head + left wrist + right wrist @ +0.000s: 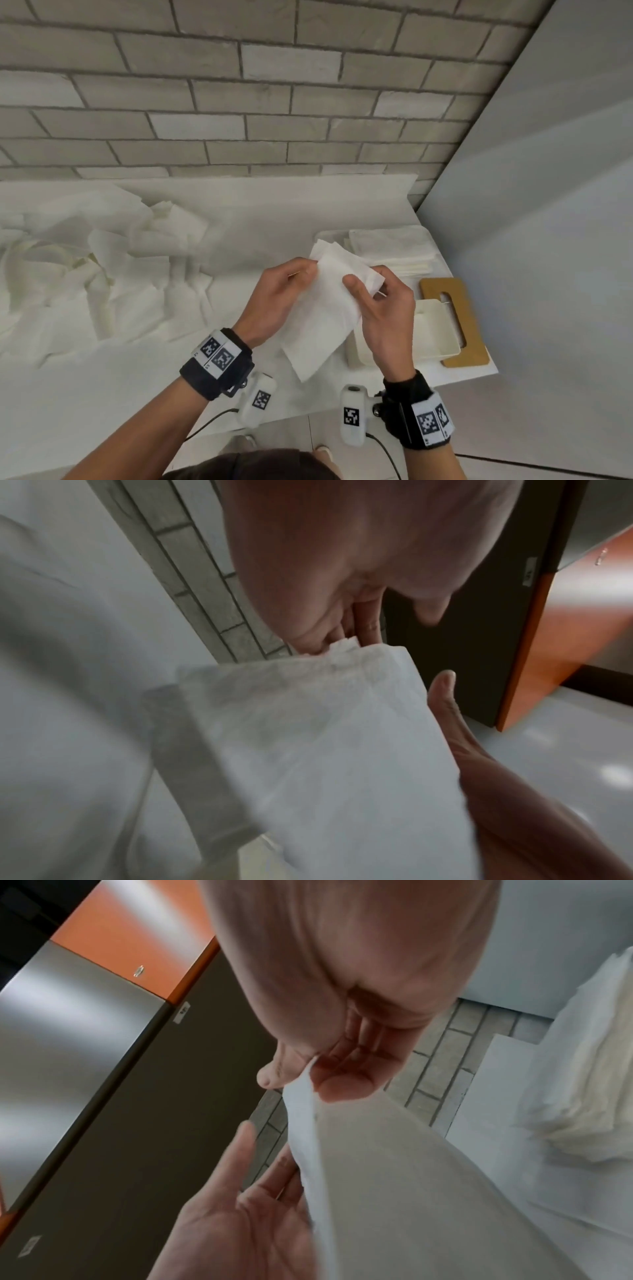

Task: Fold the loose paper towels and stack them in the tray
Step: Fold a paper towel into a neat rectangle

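Towel (325, 308) hung in the air between both hands, left hand (274, 301) and right hand (383, 318) each pinching its top edge, probably to line up corners before folding; the tray (323, 236) sat just beyond.

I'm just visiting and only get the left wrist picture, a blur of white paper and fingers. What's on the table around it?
Observer: A heap of loose paper towels lies on the table's left side.
Operator: And the paper I see?
Observer: One paper towel, held above the table by both the left hand and the right hand.
Operator: Is anything finished yet?
Observer: Yes, folded towels already sit stacked in a white tray at the far right.
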A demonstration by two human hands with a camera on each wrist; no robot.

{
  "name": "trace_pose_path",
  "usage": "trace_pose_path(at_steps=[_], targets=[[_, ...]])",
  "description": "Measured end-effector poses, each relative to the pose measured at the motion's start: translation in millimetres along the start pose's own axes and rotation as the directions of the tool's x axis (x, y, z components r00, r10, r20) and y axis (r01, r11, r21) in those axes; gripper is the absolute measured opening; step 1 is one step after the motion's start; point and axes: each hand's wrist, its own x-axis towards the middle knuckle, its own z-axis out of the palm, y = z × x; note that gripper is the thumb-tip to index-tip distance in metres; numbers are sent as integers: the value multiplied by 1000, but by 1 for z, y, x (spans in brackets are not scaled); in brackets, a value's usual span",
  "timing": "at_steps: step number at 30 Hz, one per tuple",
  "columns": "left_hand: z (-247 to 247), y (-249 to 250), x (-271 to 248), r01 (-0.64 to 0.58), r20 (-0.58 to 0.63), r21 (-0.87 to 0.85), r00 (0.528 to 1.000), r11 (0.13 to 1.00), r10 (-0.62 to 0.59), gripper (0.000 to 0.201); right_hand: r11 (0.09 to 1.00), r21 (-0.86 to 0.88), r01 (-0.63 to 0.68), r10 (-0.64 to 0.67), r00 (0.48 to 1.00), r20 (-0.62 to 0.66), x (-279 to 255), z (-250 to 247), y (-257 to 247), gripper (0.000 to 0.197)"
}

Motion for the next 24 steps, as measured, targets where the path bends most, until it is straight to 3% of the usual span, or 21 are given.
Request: trace_pose_path(at_steps=[3,7,9,12,15,17,19,22,24], targets=[[28,-5,3,-25,-10,55,1000,998,26,28,999,-36,-8,10,999,50,4,-17,0,32],[57,-11,5,-50,-46,104,997,993,55,56,971,-220,89,-82,996,42,10,-49,-2,40],[71,-12,4,-92,-34,149,995,984,99,44,944,-283,172,-173,985,21,11,-67,-2,51],[94,-5,-2,-144,-4,182,989,973,147,16,949,-229,217,-179,968,176,18,-92,-9,67],[112,-5,-4,-147,-17,223,988,964,155,22,965,-146,218,-177,952,250,24,-109,-13,33],[123,-8,-5,-126,-33,222,990,967,137,25,959,-116,257,-228,949,217,23,-116,-12,17],[134,-9,-6,-97,-40,189,994,977,107,23,965,-65,255,-243,958,150,21,-122,-8,16],[147,-16,-7,-35,-3,202,999,979,36,16,968,21,249,-247,966,-71,22,-137,3,15],[148,-26,-6,6,24,264,1000,964,-13,12,968,33,249,-234,941,-246,24,-152,13,16]])
